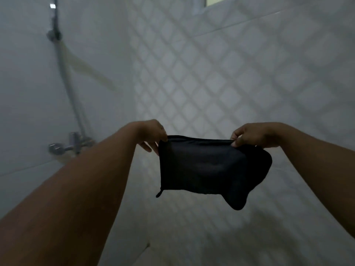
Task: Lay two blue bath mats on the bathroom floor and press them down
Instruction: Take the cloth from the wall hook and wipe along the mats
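Hanging in mid-air before the tiled wall (221, 73), the dark bath mat (211, 167) is pinched at its top corners by the left hand (153, 133) and right hand (253, 135). Risk: its lower right corner sags, so it may land creased or folded on the floor.

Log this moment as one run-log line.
stage: bath mat held up, not yet laid | left hand: pinches top-left corner | right hand: pinches top-right corner | mat state: dark, hanging in air
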A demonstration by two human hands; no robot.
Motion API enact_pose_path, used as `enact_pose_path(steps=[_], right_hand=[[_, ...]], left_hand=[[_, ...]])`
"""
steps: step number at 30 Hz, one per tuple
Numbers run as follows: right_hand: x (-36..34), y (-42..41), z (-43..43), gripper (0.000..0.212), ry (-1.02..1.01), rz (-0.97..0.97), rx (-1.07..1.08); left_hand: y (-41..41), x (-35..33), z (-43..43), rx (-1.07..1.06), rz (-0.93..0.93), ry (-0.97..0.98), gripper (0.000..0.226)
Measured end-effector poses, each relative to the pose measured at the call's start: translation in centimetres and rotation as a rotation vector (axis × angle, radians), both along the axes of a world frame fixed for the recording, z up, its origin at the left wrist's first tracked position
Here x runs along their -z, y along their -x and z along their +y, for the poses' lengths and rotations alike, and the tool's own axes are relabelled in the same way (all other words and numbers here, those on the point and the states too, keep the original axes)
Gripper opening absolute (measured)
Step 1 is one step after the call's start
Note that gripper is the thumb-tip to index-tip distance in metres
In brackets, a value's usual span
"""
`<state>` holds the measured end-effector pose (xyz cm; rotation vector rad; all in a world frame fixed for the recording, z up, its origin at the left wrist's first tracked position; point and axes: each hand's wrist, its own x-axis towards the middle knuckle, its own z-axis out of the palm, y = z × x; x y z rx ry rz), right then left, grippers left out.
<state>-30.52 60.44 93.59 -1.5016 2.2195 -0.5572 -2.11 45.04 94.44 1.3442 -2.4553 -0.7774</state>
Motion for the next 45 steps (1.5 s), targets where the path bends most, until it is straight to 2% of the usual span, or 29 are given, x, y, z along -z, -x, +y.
enact_pose_path(steps=[5,9,14,18,25,31,36,39,42,45], right_hand=[[-2.3,6.1,9.1,0.012,-0.007,-0.003,0.279],[-3.0,6.7,18.1,0.011,0.034,-0.014,0.551],[-3.2,1.4,30.2,0.013,0.065,0.001,0.962],[-3.3,-5.0,36.7,0.023,0.106,0.080,1.203],[-4.6,-23.0,47.8,0.020,0.051,0.262,1.616],[-6.6,-36.8,53.8,0.025,0.031,0.388,1.924],[-7.6,-44.0,57.2,0.032,-0.096,0.582,2.077],[-8.4,-47.3,59.3,0.035,-0.175,0.746,2.121],[-9.1,-49.4,61.6,0.036,-0.269,0.896,2.122],[-9.9,-50.5,64.1,0.039,-0.402,1.005,2.084]], left_hand=[[11.4,-2.3,1.2,0.295,0.018,0.026,0.009],[19.5,-3.4,4.5,0.567,0.037,0.060,0.010],[26.5,-3.8,12.5,0.995,0.074,0.071,0.012],[28.3,-3.3,19.1,1.243,0.122,0.048,0.012],[24.5,-3.7,36.0,1.706,0.284,-0.036,0.009],[16.7,-3.7,47.8,2.036,0.476,-0.048,0.025],[11.2,-4.0,55.7,2.129,0.640,0.042,0.041],[8.3,-4.2,59.7,2.160,0.728,0.107,0.042],[6.0,-4.9,63.2,2.085,0.854,0.329,0.046],[4.4,-6.1,66.3,1.986,0.934,0.455,0.048]])
